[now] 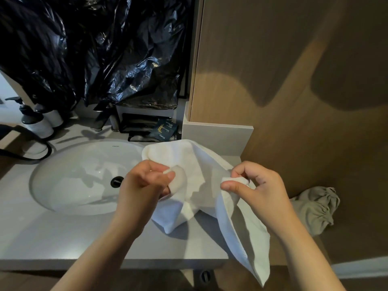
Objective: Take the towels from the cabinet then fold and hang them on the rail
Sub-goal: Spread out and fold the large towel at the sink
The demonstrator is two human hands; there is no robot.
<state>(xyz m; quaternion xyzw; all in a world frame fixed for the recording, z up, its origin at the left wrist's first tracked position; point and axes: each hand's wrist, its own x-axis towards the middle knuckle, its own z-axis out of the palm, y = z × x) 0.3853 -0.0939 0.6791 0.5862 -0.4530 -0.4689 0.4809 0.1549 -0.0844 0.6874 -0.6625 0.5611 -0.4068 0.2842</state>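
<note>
Head camera shows your left hand (144,183) and right hand (260,185) raised near the counter's (63,238) front right corner, each pinching an edge of the white towel (195,162). Your left fingers (151,168) are curled tight, with the thumb pressed on a fold of cloth. Your right thumb and forefinger nip another bit of hem, and the other fingers are loosely bent. You seem to hold it this way to find the corners and spread it before folding.

Between your hands the towel sags in a crumpled heap onto the counter. One long tail hangs over the front edge below your right wrist. No rail is in view, so hanging looks some way off.

Beyond the counter's right edge lies a grey cloth (315,208). Further back sits the sink (73,175), then pump bottles (35,120) at the back left corner, with a black plastic bag (126,59) above.
</note>
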